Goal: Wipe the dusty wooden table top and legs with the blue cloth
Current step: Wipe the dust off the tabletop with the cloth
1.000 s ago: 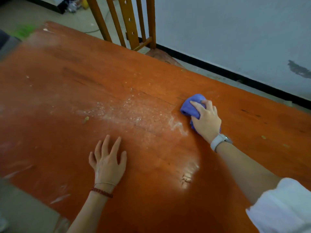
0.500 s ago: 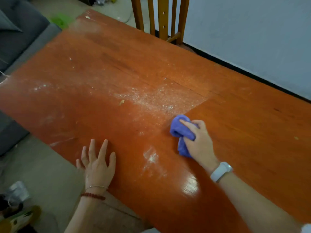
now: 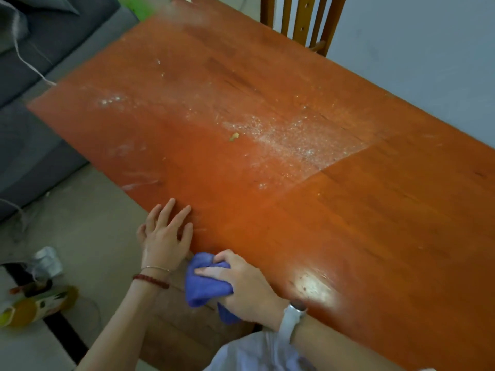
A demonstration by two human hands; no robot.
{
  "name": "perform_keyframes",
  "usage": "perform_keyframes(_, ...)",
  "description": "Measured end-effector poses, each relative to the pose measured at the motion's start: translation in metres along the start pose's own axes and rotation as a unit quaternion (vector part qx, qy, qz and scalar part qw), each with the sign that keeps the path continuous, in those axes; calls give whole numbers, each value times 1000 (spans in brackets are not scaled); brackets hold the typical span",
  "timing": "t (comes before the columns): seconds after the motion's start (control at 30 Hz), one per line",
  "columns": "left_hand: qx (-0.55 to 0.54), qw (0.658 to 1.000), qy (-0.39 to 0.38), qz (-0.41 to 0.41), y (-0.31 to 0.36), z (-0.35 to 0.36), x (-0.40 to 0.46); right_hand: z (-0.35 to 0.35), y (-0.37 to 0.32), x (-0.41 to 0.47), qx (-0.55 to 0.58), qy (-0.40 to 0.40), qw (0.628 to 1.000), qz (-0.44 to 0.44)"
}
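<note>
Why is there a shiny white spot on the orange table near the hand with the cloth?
In the head view, that white spot is glare: light bouncing off the glossy table top beside the right hand gripping the blue cloth; the view's edges look slightly blurred.

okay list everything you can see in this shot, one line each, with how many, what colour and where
table: one, orange-red wood, fills the middle
dust patch: one, white, table centre
crumb: one, yellowish, left of the dust
blue cloth: one, at the table's near edge
chair: one, orange wood, far side
sofa: one, grey, left
clutter: several, mixed colours, floor lower left
left hand: flat on the near edge
right hand: grips the cloth; white wristband
</note>
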State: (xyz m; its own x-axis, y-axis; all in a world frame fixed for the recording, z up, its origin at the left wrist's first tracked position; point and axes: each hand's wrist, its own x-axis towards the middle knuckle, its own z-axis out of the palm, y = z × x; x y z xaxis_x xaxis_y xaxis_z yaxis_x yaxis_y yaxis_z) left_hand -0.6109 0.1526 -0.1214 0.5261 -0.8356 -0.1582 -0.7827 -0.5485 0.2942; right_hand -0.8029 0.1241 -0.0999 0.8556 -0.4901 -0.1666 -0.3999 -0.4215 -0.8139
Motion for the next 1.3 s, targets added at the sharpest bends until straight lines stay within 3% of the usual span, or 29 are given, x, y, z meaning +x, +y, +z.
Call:
perform_keyframes(0.07,19,1000,-1,-7,-10,-4,-1,-21,2,-1,35,48,998,-3)
perform_keyframes(0.13,20,1000,-19,-6,-16,-3,-4,-48,19,1,34,152,987,30)
perform_keyframes(0.2,4,1000,-27,-2,-17,-1,-6,-68,36,7,1,243,963,118)
perform_keyframes(0.27,-10,1000,-23,-4,-19,0,-5,-63,38,14,-60,258,944,197)
perform_keyframes(0.3,-14,1000,-23,-6,-20,0,-4,-50,35,16,-110,235,949,181)
perform_keyframes(0.37,-16,1000,-20,-7,-24,-1,-4,-14,22,12,-164,129,976,55)
perform_keyframes(0.47,-16,999,-31,-7,-25,-5,-3,11,0,2,-40,-81,995,-32)
perform_keyframes(0.53,-23,999,-42,-13,-24,-5,-2,2,-1,-1,35,-98,995,-7)
perform_keyframes(0.7,-55,995,-33,-81,-5,-5,-6,-66,20,-12,195,124,969,91)
perform_keyframes(0.8,-78,989,-9,-124,22,-4,-9,-116,36,-20,165,309,928,127)
perform_keyframes(0.87,-83,990,-6,-115,47,-2,-5,-148,53,-28,128,387,898,166)
perform_keyframes(0.97,-82,993,-27,-83,85,1,12,-186,101,-45,79,458,851,244)
perform_keyframes(1.1,-64,996,-57,-30,133,8,42,-228,142,-58,30,538,762,359)
perform_keyframes(1.2,-47,997,-64,-8,164,18,62,-257,167,-61,-35,553,701,449)
perform_keyframes(1.3,-29,998,-64,1,185,30,82,-280,195,-52,-64,535,672,507)
